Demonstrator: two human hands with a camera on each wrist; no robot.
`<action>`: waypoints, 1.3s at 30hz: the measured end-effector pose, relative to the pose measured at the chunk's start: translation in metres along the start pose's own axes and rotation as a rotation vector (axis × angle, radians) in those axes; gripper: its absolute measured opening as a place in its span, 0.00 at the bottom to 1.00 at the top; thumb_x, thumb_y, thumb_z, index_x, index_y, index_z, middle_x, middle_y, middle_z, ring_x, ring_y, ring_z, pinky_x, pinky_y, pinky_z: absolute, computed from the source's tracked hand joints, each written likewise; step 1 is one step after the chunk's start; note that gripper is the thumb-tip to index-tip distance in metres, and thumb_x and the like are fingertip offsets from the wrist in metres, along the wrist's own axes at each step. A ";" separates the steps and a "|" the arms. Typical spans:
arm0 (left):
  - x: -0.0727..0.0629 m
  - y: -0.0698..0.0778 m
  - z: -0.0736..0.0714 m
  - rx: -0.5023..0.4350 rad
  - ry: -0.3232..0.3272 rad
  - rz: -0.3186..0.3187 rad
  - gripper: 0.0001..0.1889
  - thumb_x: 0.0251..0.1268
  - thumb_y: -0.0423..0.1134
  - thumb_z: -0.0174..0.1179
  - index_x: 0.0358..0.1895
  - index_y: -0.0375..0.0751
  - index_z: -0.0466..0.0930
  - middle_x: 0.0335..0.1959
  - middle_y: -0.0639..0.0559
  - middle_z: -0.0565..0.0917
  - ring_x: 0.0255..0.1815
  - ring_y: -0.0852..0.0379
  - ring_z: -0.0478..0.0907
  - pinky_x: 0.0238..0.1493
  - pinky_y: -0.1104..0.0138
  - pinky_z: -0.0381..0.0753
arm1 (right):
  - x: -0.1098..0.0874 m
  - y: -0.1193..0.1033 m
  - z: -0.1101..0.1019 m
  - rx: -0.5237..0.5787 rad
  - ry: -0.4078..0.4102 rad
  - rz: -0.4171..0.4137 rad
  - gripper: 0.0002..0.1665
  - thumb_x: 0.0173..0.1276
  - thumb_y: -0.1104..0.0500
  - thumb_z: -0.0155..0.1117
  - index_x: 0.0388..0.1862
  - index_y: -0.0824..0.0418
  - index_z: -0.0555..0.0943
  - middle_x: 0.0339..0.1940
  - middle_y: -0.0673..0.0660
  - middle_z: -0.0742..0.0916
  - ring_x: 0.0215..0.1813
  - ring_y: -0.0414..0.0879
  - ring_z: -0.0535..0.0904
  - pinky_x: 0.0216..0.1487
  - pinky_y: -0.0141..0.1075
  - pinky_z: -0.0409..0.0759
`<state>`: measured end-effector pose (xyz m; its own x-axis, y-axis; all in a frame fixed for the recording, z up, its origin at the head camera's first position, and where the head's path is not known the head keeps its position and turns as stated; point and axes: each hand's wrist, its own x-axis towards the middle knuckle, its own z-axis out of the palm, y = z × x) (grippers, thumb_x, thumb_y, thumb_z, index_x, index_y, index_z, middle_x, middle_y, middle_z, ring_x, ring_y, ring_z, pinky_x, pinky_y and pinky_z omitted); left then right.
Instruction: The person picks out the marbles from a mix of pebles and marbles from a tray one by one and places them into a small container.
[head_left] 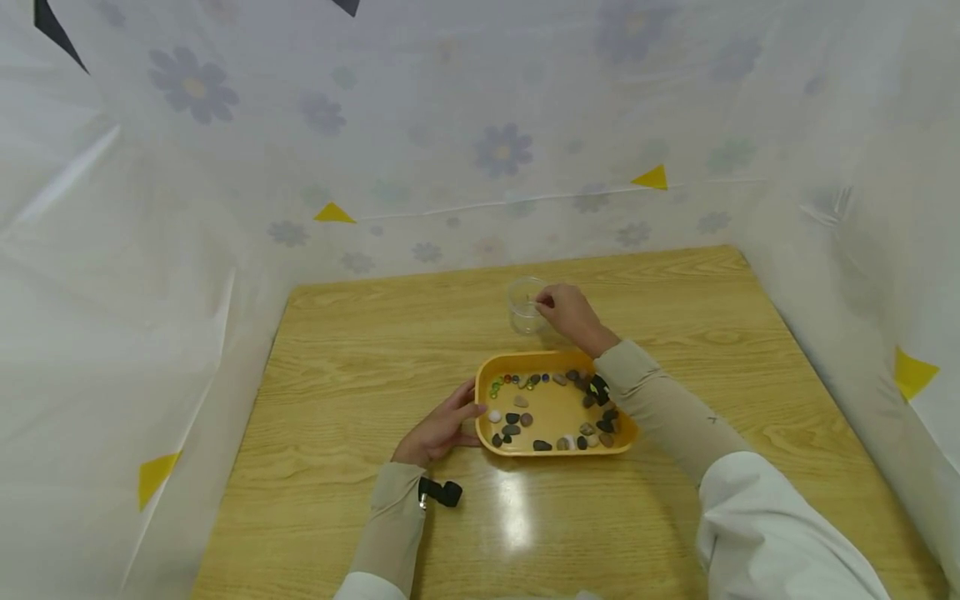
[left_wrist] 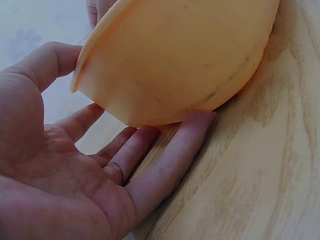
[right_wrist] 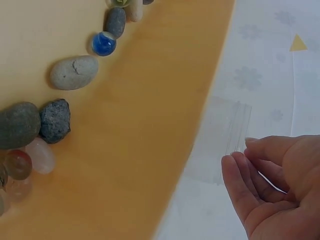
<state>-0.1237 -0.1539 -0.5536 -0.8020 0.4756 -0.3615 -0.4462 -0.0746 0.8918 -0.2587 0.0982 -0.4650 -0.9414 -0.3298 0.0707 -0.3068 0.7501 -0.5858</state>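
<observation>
A yellow tray (head_left: 551, 412) holds several pebbles and glass marbles, tilted up at its left side in the left wrist view. My left hand (head_left: 442, 425) grips its left end, thumb at the rim and fingers spread beneath the base. Behind the tray, a clear plastic cup (head_left: 525, 318) stands on the table. With fingers bent towards the thumb, my right hand (head_left: 572, 315) pinches the cup's rim at its right side. A blue marble (right_wrist: 104, 44) and a pale pebble (right_wrist: 75, 73) show in the right wrist view. Part of the tray is hidden under the right forearm.
The wooden table (head_left: 360, 358) extends around the tray and cup. Pale, flower-printed plastic sheeting (head_left: 420, 158) encloses its back and sides, with yellow triangles stuck on. Black wrist straps sit on both arms.
</observation>
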 end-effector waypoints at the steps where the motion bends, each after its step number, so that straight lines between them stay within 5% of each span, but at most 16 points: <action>1: 0.000 0.000 0.000 0.001 0.000 0.000 0.30 0.68 0.38 0.52 0.70 0.65 0.56 0.71 0.49 0.54 0.51 0.45 0.75 0.38 0.52 0.82 | 0.000 0.001 0.001 -0.003 0.000 -0.001 0.14 0.69 0.59 0.57 0.45 0.68 0.81 0.39 0.59 0.84 0.40 0.49 0.79 0.42 0.41 0.79; 22: 0.000 0.000 0.000 -0.024 -0.025 0.003 0.31 0.68 0.39 0.53 0.70 0.65 0.55 0.70 0.47 0.55 0.51 0.42 0.75 0.41 0.48 0.80 | -0.012 -0.005 -0.013 0.006 0.015 -0.008 0.10 0.68 0.62 0.57 0.44 0.64 0.82 0.41 0.58 0.83 0.42 0.49 0.78 0.45 0.42 0.79; 39: 0.000 0.000 0.001 -0.026 -0.008 -0.001 0.33 0.66 0.41 0.56 0.71 0.63 0.54 0.70 0.49 0.54 0.51 0.44 0.75 0.39 0.51 0.81 | -0.055 -0.019 -0.027 0.018 -0.080 -0.042 0.10 0.68 0.59 0.58 0.44 0.60 0.82 0.40 0.54 0.84 0.40 0.46 0.79 0.43 0.41 0.80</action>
<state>-0.1235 -0.1527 -0.5537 -0.7984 0.4823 -0.3604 -0.4573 -0.0965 0.8840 -0.2048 0.1177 -0.4366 -0.9133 -0.4061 0.0315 -0.3427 0.7243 -0.5983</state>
